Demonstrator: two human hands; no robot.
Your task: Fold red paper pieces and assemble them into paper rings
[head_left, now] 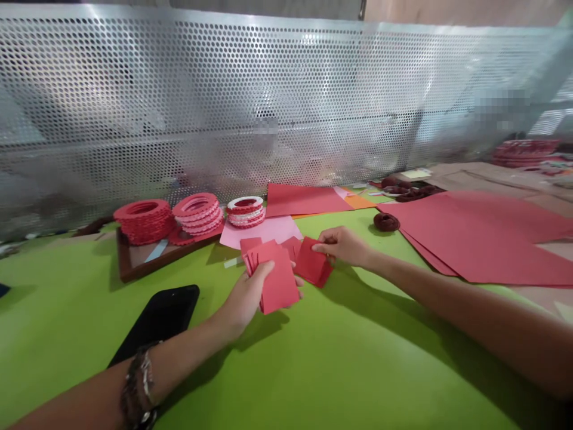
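Fingers of my left hand (250, 292) wrap round a stack of red paper cards (280, 280), thumb on top, above the green table (340, 364). To its right, my right hand (342, 246) pinches the upper right edge of a red card (311, 260). More red card lies under and behind that one, partly hidden by it. Behind both hands a pink paper sheet (264, 232) rests on the table.
A brown tray (156, 267) at the left holds stacks of red and pink scalloped rings. In front of it lies a black phone (156, 319). Large red sheets (483, 239) cover the right side, beside a dark coil (386, 222). A perforated metal screen (224, 107) stands behind.
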